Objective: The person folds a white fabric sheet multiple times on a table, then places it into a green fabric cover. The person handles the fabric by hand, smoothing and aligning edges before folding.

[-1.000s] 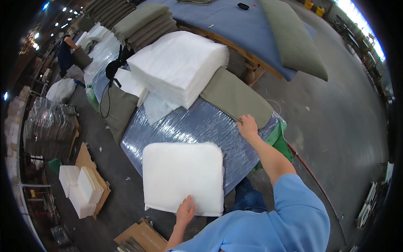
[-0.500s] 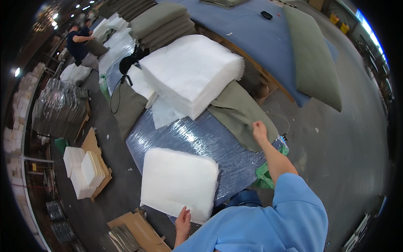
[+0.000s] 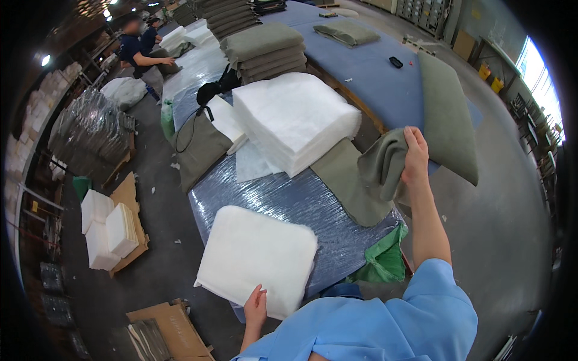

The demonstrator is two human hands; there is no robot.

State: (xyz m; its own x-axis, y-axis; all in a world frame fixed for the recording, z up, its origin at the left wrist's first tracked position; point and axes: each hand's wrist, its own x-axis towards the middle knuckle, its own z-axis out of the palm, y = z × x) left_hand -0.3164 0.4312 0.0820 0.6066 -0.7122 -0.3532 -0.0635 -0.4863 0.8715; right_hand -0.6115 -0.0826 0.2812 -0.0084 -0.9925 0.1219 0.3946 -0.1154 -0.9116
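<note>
White foam cushion insert (image 3: pixel 256 260), lower centre, flat on the plastic-wrapped table (image 3: pixel 289 201); near edge pinched by left hand (image 3: pixel 256 305). Olive fabric cover (image 3: pixel 380 165), right of centre, lifted up-right of insert, bunched in right hand (image 3: pixel 415 157).

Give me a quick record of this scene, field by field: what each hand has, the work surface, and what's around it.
Left hand: left hand holds the near edge of a white foam pad
Right hand: right hand lifts an olive fabric cover off the table
Surface: table wrapped in shiny plastic film
On table: stack of white foam pads
Beyond: stack of olive cushions
Background: person in dark clothes at another table
</note>
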